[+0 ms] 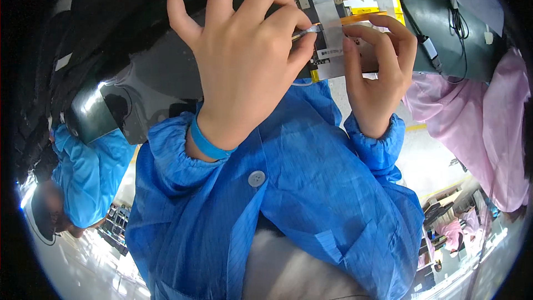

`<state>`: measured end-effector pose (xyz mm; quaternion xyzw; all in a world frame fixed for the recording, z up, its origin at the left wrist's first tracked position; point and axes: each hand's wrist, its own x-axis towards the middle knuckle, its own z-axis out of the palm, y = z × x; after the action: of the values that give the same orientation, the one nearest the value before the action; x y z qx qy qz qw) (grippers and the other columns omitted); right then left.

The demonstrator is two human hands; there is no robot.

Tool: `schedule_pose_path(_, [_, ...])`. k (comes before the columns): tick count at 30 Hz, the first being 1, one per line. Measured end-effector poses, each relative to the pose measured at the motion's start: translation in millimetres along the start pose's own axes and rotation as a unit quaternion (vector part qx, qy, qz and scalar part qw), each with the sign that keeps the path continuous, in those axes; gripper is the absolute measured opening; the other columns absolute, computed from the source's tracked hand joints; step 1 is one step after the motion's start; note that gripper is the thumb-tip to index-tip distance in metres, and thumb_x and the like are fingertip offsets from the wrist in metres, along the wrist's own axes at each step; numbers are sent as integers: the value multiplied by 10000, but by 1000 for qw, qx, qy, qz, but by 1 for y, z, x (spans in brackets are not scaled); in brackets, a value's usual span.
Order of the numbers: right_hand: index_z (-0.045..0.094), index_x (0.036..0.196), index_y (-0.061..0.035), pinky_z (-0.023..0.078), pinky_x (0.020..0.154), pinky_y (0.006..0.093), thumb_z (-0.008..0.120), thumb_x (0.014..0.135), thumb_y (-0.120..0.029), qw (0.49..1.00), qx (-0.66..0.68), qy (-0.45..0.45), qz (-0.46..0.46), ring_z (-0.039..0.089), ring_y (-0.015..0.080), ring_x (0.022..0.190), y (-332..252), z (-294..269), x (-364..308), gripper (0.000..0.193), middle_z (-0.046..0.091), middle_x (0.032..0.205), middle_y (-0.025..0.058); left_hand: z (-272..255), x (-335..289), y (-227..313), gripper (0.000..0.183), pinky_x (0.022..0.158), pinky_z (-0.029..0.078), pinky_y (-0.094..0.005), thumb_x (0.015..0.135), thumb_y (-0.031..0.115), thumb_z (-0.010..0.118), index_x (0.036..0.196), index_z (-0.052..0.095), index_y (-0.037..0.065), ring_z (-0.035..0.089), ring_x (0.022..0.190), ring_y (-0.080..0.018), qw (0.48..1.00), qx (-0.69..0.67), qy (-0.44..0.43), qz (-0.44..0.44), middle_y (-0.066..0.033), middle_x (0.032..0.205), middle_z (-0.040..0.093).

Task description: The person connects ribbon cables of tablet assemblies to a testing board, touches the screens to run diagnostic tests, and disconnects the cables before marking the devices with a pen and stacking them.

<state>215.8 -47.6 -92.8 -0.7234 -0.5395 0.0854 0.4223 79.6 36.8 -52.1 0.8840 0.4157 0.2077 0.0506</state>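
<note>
In front of me lies a flat electronic assembly (306,1) with a dark circuit board, white panels and yellow edging. A translucent film strip (332,32) runs across it. My left hand (244,58) pinches a small silvery piece (312,29) between thumb and forefinger over the board; its other fingers are raised and spread. At the film's right side is my right hand (383,64), its thumb and forefinger tips close together and the other fingers curled. What they hold, if anything, I cannot make out. An orange strip (361,18) passes just beyond those fingers.
A black cable with a white connector (428,47) lies on the dark green table (444,22) at right. A glossy dark panel (161,66) is left of my hand. Co-workers in a blue sleeve (94,172) and a pink garment (472,111) are on either side.
</note>
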Motion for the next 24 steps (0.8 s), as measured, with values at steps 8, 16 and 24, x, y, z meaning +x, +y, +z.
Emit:
schedule_pose_path(8, [685,911,-35,484,556,199,677,780,12,1000,6,-18,16,608,88,689,0,0,0,139,528,1108,85,-3,0,0,113,1027,150,-535,661,187,767,720,671,180,532,1021,-188,1000,-6,-8,-9,75,786,613])
schedule_pose_path(16, [696,920,-40,489,556,203,679,772,13,1000,5,-20,10,596,89,687,-1,0,0,159,528,1106,86,-4,-1,1,107,1048,108,-583,660,175,763,679,659,167,517,1046,-209,1000,-8,-15,-15,60,792,601])
schedule_pose_path(24, [743,960,-156,452,627,254,708,688,13,993,-74,-45,-80,501,120,720,-2,0,-1,322,553,1107,69,-6,3,5,116,1068,67,-630,660,163,760,638,646,153,502,1071,-230,999,-10,-27,-22,46,797,588])
